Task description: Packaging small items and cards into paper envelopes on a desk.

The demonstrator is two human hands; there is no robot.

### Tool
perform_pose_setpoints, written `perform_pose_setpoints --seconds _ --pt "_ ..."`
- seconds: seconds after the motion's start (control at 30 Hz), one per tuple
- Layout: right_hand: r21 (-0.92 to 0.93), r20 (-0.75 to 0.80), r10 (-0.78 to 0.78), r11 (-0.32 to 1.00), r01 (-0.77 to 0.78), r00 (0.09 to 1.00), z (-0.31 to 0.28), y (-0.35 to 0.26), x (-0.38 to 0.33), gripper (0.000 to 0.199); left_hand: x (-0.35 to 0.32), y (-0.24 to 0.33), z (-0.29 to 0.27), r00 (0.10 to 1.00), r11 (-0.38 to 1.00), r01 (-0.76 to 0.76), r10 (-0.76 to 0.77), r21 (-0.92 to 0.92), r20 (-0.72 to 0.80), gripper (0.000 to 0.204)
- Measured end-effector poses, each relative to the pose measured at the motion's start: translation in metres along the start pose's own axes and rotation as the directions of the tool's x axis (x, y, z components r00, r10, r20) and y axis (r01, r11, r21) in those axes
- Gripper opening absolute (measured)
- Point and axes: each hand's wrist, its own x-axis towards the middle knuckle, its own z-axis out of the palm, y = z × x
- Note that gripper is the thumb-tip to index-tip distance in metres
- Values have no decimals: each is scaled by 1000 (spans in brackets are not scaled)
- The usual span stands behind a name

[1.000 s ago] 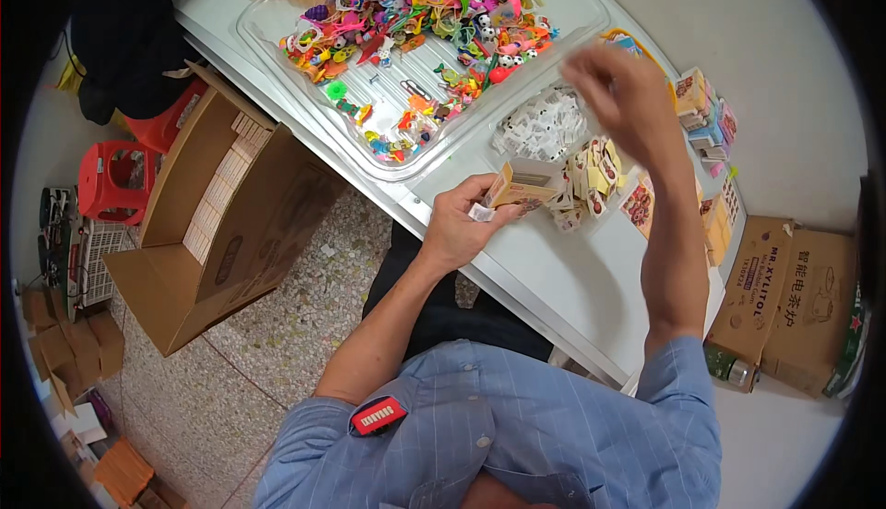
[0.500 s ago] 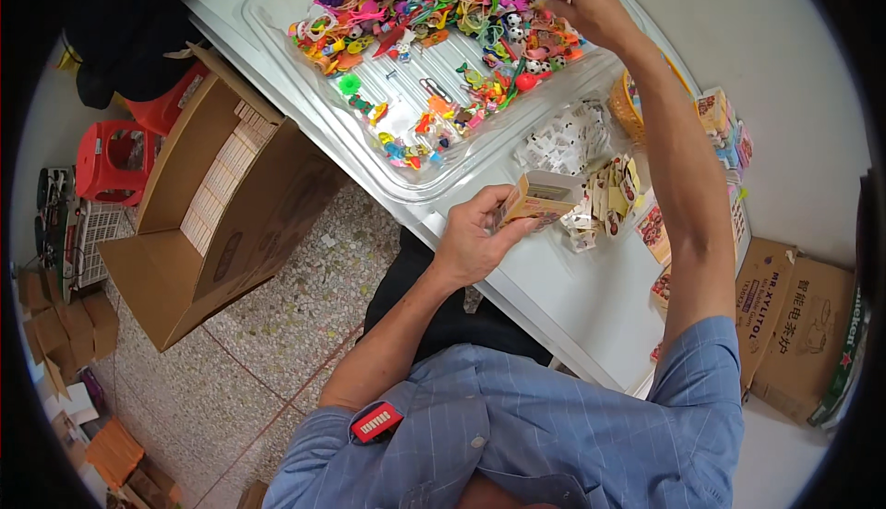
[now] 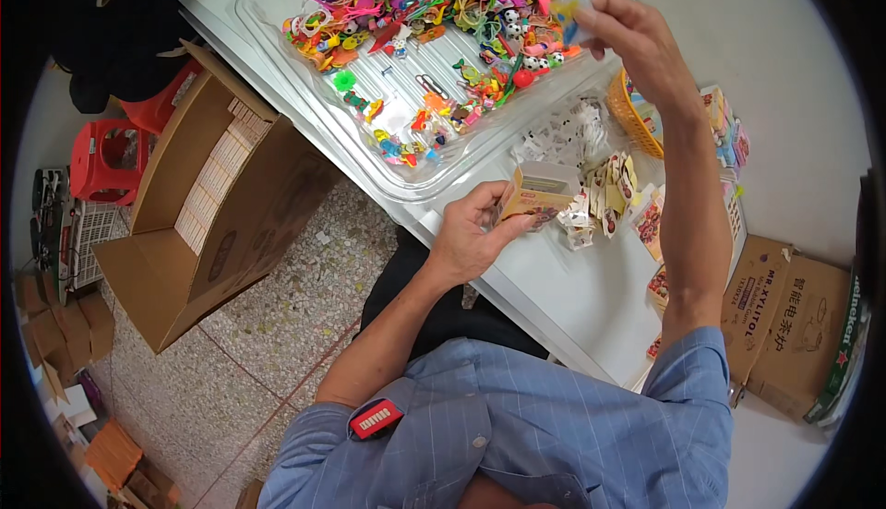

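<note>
My left hand (image 3: 468,239) grips a small yellow printed carton (image 3: 540,193), its top end standing open. Higher up, my right hand (image 3: 639,46) pinches a small yellow and blue plastic toy (image 3: 567,22), blurred, above the right edge of the tray. That clear plastic tray (image 3: 406,181) holds a heap of colourful little toys (image 3: 452,11), with a few scattered on its ribbed bottom. Close to the carton, on the white table, lie a pile of small white packets (image 3: 568,135) and a pile of cream printed pieces (image 3: 609,191).
A yellow basket (image 3: 630,119) stands right of the tray, with printed cartons (image 3: 724,126) beyond it. Left of the table, a big open cardboard box (image 3: 254,209) holds rows of small boxes. Red stools (image 3: 103,160) and another person in dark clothes (image 3: 120,38) are behind it.
My right hand has lifted out of the toy heap and drawn back rightward, a yellow and blue toy now showing in its fingers. The left hand has barely moved with the carton.
</note>
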Motion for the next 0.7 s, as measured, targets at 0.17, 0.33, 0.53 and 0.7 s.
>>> perform_pose_setpoints --seconds 0.17,0.33,0.53,0.7 --pt "-6 -62 -88 996 88 994 32 -32 -75 16 2 1 -1 1000 997 -21 22 -73 8 40" --pt "-241 -110 -299 933 266 948 69 -14 -129 14 2 3 0 998 997 -52 54 -49 29 39" --pt "-378 -45 -260 898 225 965 86 -13 -159 13 -5 10 4 995 997 -72 70 26 64 38" --pt "-438 11 -225 875 207 974 80 -47 -193 14 -29 44 28 990 897 -131 140 422 11 35"
